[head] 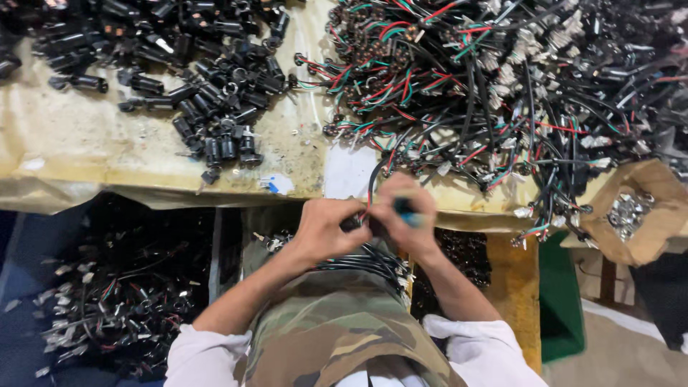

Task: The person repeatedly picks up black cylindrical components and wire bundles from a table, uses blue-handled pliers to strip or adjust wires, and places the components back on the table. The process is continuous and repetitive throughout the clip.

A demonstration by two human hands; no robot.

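Black cable (371, 188) pinched in left hand (324, 228) fingers at near desk (86, 143) edge; right hand (405, 215) fingers closed around blue tool (405, 210), blurred.

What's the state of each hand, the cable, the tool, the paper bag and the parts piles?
left hand: pinching black cable
right hand: blurred, gripping blue-handled tool
black cable: held, trailing to pile
wire harness pile: tangled
black connector housings: loose, heaped
paper bag: open, metal parts inside

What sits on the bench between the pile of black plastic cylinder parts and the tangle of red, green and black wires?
Head view: mostly bare, stained yellowish bench top separates the black parts pile from the wire tangle; a few loose bits.
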